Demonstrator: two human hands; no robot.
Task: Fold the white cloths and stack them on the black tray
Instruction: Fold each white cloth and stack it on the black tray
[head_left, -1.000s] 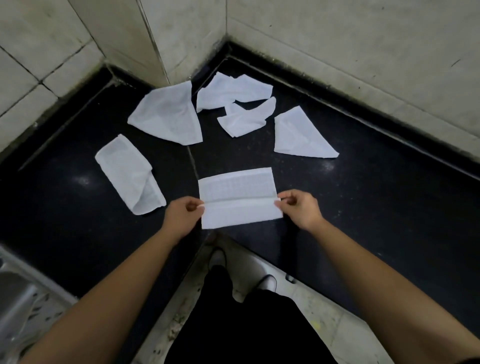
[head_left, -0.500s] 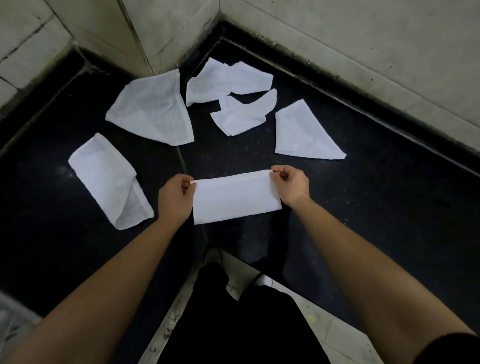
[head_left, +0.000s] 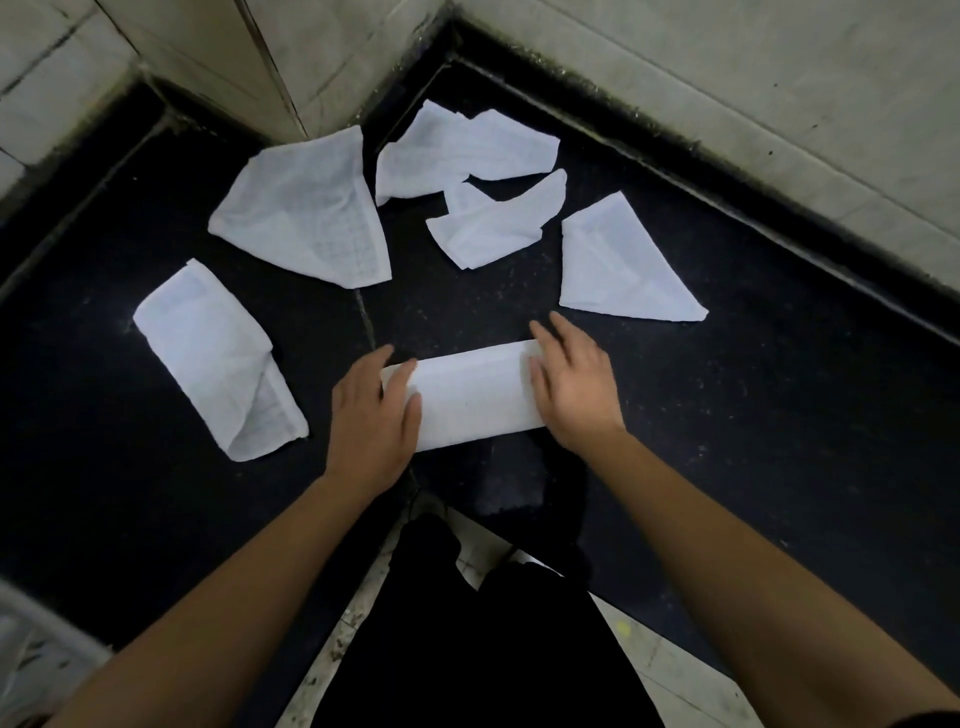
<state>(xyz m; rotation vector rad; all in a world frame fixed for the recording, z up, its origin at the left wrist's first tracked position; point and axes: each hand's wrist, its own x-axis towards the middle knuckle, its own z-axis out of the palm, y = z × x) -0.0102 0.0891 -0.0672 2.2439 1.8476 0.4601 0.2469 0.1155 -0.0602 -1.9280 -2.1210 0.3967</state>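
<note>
On the black counter (head_left: 753, 441) we find a half-folded cloth (head_left: 470, 397) lying flat, left hand (head_left: 371, 415) and right hand (head_left: 574, 389) pressing its ends with fingers straight, gripping nothing; we judge another fold is due next.

Pale tiled walls (head_left: 727, 78) meet at my 12 o'clock behind a black speckled counter (head_left: 779, 415); dirty floor (head_left: 670, 670) at 6.
</note>
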